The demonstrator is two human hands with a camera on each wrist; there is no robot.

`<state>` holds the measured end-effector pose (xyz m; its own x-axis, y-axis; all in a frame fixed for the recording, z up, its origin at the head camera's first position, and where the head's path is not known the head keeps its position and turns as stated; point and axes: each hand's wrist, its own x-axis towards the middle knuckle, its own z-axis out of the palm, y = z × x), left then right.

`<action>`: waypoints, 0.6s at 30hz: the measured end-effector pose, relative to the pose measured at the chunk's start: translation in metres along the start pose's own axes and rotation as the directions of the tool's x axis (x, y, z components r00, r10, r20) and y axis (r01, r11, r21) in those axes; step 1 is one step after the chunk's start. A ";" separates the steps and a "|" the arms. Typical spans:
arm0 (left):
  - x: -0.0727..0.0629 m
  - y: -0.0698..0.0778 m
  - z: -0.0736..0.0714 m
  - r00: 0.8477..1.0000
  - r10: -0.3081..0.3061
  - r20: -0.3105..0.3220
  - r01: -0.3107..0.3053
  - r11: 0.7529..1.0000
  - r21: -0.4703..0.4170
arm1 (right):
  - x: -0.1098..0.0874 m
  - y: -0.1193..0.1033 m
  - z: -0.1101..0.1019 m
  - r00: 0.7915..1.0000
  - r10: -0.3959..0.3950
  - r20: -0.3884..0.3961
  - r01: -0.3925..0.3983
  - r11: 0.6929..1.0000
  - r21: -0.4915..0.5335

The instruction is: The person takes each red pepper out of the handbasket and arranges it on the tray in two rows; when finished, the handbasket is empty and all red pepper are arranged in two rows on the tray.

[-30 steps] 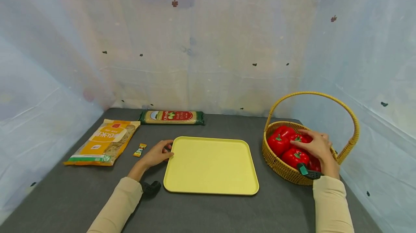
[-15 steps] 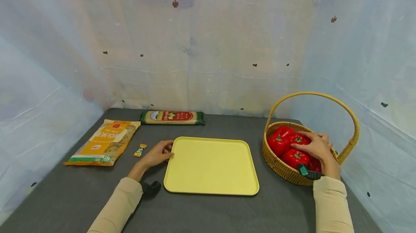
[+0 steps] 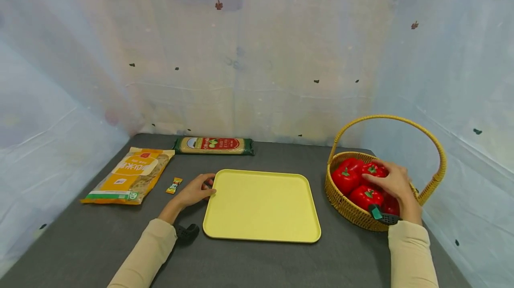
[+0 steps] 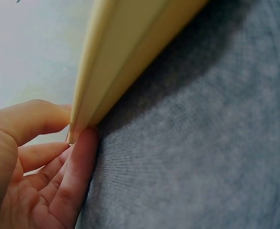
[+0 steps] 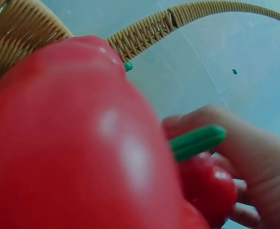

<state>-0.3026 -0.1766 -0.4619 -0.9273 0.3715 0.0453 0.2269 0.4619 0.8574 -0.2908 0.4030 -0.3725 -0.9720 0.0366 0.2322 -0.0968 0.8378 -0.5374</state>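
A plain yellow tray (image 3: pixel 261 207) lies on the dark grey table. My left hand (image 3: pixel 196 191) pinches its left edge; in the left wrist view the thumb is on the rim and the other fingers reach beneath it. To the right, a wicker basket (image 3: pixel 341 201) with a tall arched handle holds several red bell peppers (image 3: pixel 345 178) with green stems. My right hand (image 3: pixel 395 181) reaches into the basket and grips the rear right bell pepper (image 3: pixel 373 170), thumb on its near left side. In the right wrist view, a nearer bell pepper (image 5: pixel 82 138) hides much of the gripped one (image 5: pixel 209 188).
At the back lies a long green-ended packet (image 3: pixel 214 146). An orange and clear food bag (image 3: pixel 130 176) is at the left, with a small wrapped candy (image 3: pixel 174 185) between it and my left hand. The basket handle (image 3: pixel 389 116) arches behind my right hand.
My right hand has shifted slightly right, and more of the gripped bell pepper shows. The whole head view has moved a little. My left hand and the tray stay put.
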 end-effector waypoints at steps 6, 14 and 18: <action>-0.001 0.001 0.000 1.000 -0.002 -0.001 0.002 1.000 -0.008 | 0.000 -0.006 -0.004 1.000 -0.013 -0.010 0.013 0.999 0.037; -0.002 0.003 0.001 1.000 -0.001 -0.004 0.001 1.000 -0.002 | -0.003 -0.017 -0.010 0.998 -0.035 -0.061 0.042 0.992 0.118; -0.002 0.004 0.000 1.000 -0.002 -0.003 0.002 1.000 0.004 | -0.005 -0.023 -0.015 0.992 -0.072 -0.102 0.088 0.983 0.163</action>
<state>-0.3001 -0.1753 -0.4588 -0.9288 0.3678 0.0449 0.2259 0.4661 0.8554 -0.2799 0.3916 -0.3488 -0.9354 0.0316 0.3521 -0.2159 0.7376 -0.6398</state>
